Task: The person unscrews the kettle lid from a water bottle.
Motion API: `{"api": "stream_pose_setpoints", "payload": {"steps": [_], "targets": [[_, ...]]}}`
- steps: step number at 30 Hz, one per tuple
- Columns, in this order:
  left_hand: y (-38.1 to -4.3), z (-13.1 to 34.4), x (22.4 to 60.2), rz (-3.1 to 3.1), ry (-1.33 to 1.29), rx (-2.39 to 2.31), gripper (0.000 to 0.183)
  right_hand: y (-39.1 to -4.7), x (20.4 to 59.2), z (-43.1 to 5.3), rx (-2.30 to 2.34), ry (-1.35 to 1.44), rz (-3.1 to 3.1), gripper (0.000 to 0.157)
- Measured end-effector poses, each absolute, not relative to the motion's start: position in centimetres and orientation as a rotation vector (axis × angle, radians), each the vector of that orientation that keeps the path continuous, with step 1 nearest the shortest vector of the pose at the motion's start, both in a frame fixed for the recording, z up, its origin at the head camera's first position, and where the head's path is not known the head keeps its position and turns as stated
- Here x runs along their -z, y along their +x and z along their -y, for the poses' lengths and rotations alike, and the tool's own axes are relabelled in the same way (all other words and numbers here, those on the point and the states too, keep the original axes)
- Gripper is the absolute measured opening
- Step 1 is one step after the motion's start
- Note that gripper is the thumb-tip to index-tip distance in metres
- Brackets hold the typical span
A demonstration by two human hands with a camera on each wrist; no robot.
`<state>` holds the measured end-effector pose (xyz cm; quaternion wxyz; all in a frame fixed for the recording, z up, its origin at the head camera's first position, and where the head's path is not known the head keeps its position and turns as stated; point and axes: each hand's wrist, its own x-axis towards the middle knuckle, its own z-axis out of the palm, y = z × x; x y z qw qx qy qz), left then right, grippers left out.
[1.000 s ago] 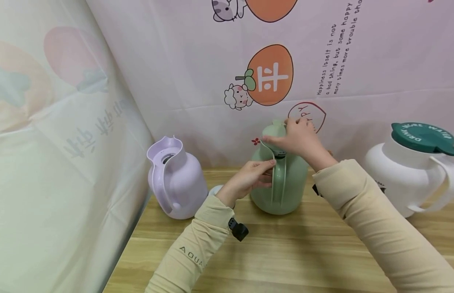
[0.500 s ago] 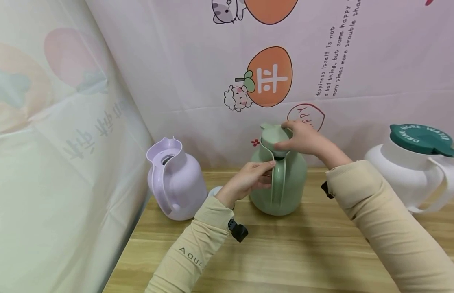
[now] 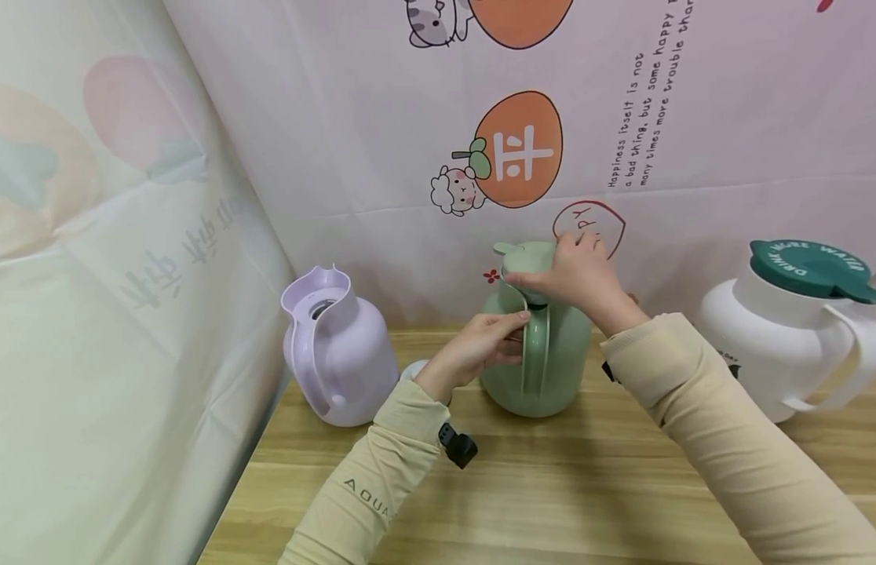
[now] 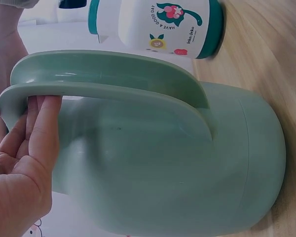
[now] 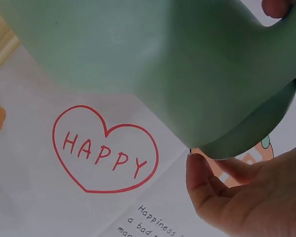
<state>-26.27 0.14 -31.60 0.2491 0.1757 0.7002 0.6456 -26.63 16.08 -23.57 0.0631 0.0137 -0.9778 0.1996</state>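
Observation:
A green thermos jug (image 3: 568, 365) stands upright on the wooden table. My left hand (image 3: 473, 345) holds the upper part of its handle (image 4: 113, 69), thumb on top and fingers reaching underneath, as the left wrist view shows. Around the jug's green lid (image 3: 526, 263) my right hand (image 3: 586, 275) is curled, thumb at the front and fingers behind. The lid sits in the jug's mouth with its small tab toward the left. In the right wrist view the lid's edge (image 5: 256, 128) lies between thumb and fingers; part of it is hidden.
To the left stands a lilac jug (image 3: 353, 361) with its top uncovered. A white jug (image 3: 763, 337) with a dark green lid (image 3: 808, 269) is at the right. Behind my left wrist a small pale round object (image 3: 413, 369) is mostly hidden. A printed cloth (image 3: 381, 141) hangs behind.
The lid has turned, its tab swinging from the back toward the left. My right hand shifted right around the lid, then came back left. The left hand stays on the handle.

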Motion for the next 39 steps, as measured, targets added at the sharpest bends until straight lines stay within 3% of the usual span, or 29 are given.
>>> {"api": "stream_pose_setpoints", "payload": {"steps": [9, 18, 29, 39], "targets": [[-26.2, -0.2, 31.6, -1.9, 0.454, -1.768, 0.044, -27.0, 23.1, -16.9, -0.699, 0.142, 2.994, 0.098], [-26.3, -0.2, 31.7, -1.911, 0.465, -1.758, 0.045, -27.3, 22.6, -18.3, -1.129, 0.372, 3.019, 0.087], [-26.4, -0.3, 31.9, -1.905, 0.458, -1.767, 0.044, -27.1, 23.5, -17.0, -0.795, 0.087, 2.974, 0.097], [-26.3, -0.3, 31.7, -1.897, 0.455, -1.777, 0.044, -26.9, 22.5, -17.8, -0.865, 0.283, 2.996, 0.086]]}}
